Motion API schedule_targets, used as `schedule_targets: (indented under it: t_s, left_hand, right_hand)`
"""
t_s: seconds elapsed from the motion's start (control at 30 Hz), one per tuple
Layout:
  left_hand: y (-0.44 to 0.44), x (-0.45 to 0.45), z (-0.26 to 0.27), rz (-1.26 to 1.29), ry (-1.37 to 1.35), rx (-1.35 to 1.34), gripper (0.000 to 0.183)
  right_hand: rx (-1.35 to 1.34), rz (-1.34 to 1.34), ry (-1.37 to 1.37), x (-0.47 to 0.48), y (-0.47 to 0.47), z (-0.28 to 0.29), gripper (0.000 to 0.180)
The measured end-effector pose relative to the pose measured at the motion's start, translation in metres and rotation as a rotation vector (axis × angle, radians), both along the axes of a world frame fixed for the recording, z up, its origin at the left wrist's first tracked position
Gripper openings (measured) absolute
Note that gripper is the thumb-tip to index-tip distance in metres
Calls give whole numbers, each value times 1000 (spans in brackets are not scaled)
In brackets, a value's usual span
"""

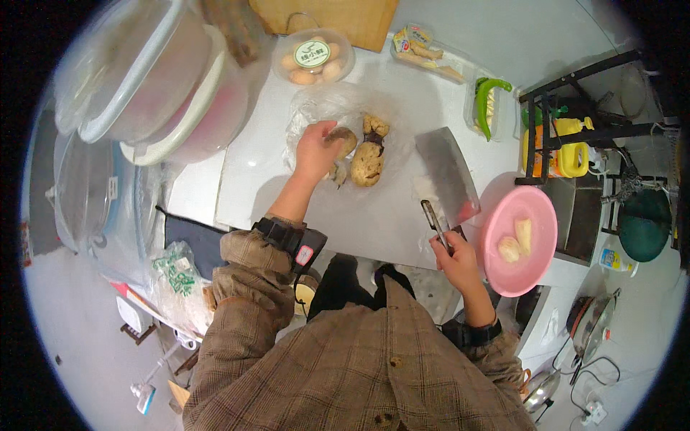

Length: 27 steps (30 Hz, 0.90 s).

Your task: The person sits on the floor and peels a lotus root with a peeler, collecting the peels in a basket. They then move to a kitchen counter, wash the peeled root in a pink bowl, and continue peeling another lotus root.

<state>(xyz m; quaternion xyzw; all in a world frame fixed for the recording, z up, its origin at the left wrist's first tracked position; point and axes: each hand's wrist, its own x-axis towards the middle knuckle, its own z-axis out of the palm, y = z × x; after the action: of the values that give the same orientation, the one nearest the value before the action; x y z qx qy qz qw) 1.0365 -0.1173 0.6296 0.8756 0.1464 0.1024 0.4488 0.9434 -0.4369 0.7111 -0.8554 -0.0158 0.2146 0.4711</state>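
My left hand (315, 151) has its fingers around a brownish root piece (345, 143), which lies on or just above a crumpled clear plastic bag (304, 108). Right of it rests an unpeeled lotus root (367, 164), two segments joined at a dark node. In my right hand (457, 259) is a peeler (434, 220) with a metal head, pointing up and left near the counter's front edge. A cleaver (447, 172) lies flat just beyond the peeler. To the right, two pale peeled pieces (523, 234) sit in a pink basin (490, 242).
At the back stand a lidded tub of eggs (299, 56), a wooden board (329, 19), a ginger tray (428, 54) and a tray with a green pepper (488, 108). Large stacked plastic tubs (178, 102) crowd the left. A black metal rack (587, 132) stands right, beside yellow bottles (571, 156).
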Motion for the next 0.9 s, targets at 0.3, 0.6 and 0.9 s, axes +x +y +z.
schedule_targets:
  t_s: [0.3,0.6,0.9]
  left_hand:
    - [4,17,10,-271,237,242,61]
    - [22,-40,48,-343,-174,-919,65]
    - [32,-65,34,46,-2,-830,55]
  right_hand:
    - [-62,-28,-25,12,11,-14,17]
    - [-4,29,71,29,50,-6,18]
    - [-93,114,-95,22,64,-16,16]
